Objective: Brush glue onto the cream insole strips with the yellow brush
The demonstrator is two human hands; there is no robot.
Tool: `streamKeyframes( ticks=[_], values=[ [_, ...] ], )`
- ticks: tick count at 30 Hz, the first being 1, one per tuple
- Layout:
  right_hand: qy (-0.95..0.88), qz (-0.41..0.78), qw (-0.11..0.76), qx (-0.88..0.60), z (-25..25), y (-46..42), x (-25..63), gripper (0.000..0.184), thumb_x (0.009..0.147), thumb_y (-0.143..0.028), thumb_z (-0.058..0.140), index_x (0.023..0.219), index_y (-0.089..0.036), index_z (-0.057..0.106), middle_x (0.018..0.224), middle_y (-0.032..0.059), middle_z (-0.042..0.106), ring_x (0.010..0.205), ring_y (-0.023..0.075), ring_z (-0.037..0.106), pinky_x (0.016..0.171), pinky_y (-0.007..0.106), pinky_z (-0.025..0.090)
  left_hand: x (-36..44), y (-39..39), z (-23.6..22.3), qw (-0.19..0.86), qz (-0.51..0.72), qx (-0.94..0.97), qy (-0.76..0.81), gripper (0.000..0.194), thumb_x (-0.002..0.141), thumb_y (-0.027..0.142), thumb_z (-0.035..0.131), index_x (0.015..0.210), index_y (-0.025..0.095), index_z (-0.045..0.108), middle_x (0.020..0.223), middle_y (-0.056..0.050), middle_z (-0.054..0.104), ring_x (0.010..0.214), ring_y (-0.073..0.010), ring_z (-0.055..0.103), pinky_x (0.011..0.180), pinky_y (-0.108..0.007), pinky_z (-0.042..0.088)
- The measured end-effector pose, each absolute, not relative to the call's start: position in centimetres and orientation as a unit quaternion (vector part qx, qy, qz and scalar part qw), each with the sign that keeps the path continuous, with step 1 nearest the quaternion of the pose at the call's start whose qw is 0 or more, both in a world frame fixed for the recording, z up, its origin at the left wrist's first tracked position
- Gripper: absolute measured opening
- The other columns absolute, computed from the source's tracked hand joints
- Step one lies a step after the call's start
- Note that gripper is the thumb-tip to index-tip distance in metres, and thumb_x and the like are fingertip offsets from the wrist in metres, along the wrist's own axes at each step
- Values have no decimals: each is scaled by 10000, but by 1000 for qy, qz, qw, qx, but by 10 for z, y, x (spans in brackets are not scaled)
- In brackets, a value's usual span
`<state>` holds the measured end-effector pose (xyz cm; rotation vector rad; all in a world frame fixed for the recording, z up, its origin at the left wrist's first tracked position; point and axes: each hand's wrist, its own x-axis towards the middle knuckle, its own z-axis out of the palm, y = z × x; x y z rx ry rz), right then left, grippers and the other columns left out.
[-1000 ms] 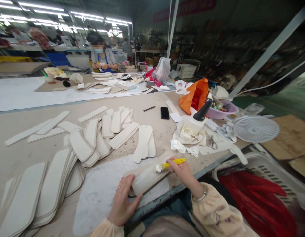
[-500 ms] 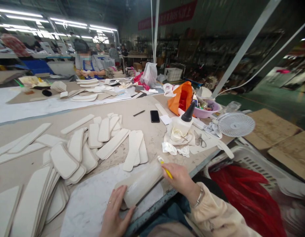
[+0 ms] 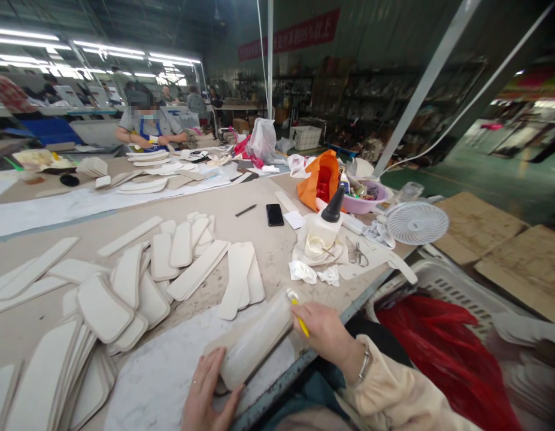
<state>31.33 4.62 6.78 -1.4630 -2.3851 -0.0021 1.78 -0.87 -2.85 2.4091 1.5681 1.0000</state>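
The yellow brush (image 3: pixel 300 318) is now sitting farther along the panel (image 3: pixel 257 344), gripped by the right hand (image 3: pixel 324 332); near the table (image 3: pixel 277 263) edge, the spread left hand (image 3: pixel 209 386) is seemingly touching the panel.

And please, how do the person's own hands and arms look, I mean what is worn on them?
Both hands are without gloves. The right hand has a silver-coloured bracelet at the wrist, below a loose cream sleeve with a gathered end. The left hand seems to wear a thin ring; its sleeve is out of view.
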Motion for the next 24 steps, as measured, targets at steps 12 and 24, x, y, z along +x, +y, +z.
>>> streamKeyframes(
  ticks=[12,24],
  values=[
    [-800,81,330,-494,69,31,305,182,912,-181,479,1052,-171,595,875,71,707,790,169,662,729,274,508,17,-9,-26,49,328,789,517,697,815,327,626,1426,200,315,1272,-154,555,1169,-321,534,966,-551,488],
    [-796,251,321,-447,79,6,274,175,925,-223,471,950,-215,643,828,8,715,769,130,673,730,225,509,16,-9,-29,43,320,794,515,710,812,354,630,1429,210,308,1264,-150,564,1158,-312,547,958,-531,502]
  ],
)
